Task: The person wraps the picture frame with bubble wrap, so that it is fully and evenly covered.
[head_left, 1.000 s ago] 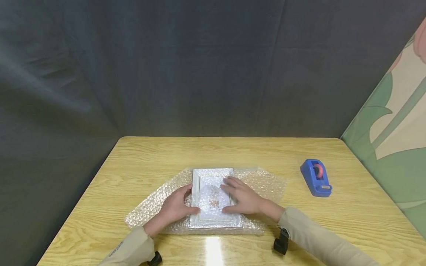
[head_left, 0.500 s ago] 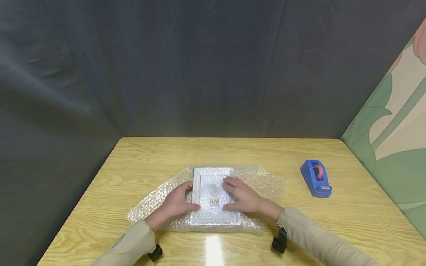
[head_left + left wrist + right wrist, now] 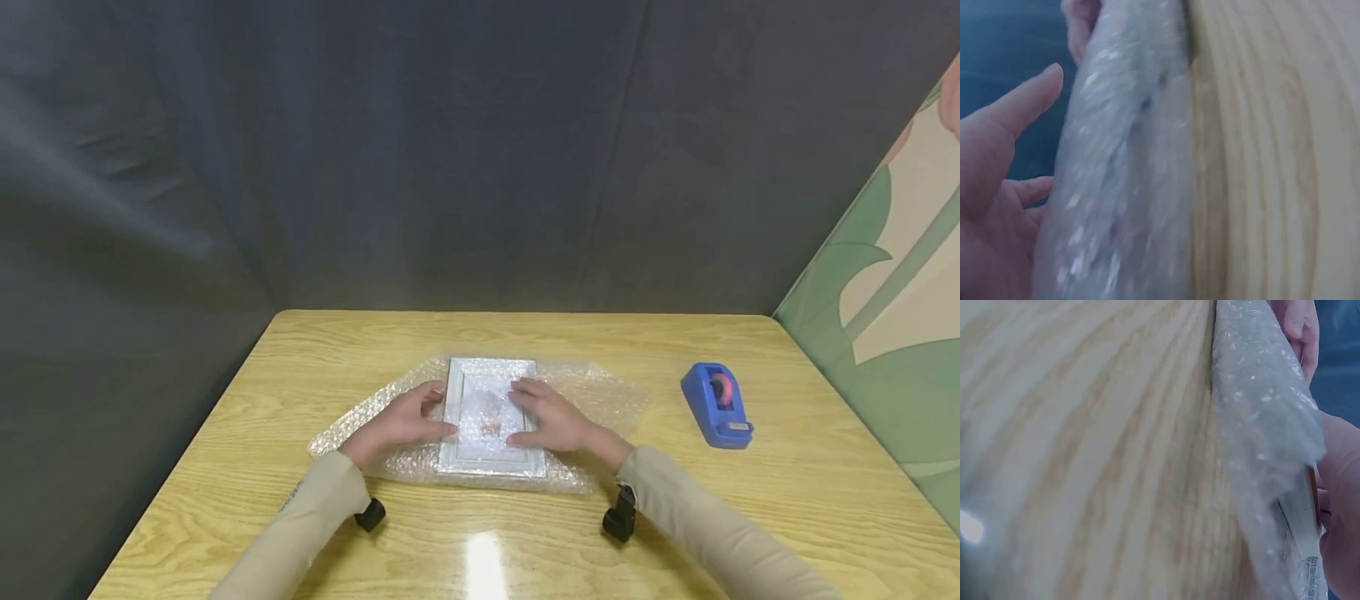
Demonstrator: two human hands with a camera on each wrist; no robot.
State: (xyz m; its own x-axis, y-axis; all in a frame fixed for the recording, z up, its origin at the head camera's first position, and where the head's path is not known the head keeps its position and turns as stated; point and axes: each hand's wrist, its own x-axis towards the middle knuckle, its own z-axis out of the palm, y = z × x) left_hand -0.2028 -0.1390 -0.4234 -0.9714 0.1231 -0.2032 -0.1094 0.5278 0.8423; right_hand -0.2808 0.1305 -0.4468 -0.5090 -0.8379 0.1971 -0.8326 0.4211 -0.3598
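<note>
A white picture frame [image 3: 491, 462], covered by clear bubble wrap [image 3: 607, 396], lies flat on the table. My left hand [image 3: 403, 418] is at the frame's left side, thumb on the wrapped face and fingers along the edge. Over the right part of the face rests my right hand [image 3: 557, 421], its fingers spread. The left wrist view shows the wrap's near side [image 3: 1122, 187] beside my left hand [image 3: 997, 187]. In the right wrist view, a pale edge [image 3: 1300, 512] shows under the wrap next to my right hand [image 3: 1341, 500]. The undersides are hidden.
A blue tape dispenser [image 3: 712, 408] with a pink roll stands at the right of the wooden table [image 3: 225, 467]. Dark cloth [image 3: 480, 167] hangs behind the table, and a patterned cloth [image 3: 862, 292] is on the right.
The wrapped frame and both hands have moved away from the person and slightly right across the table. Both hands have stayed at the frame.
</note>
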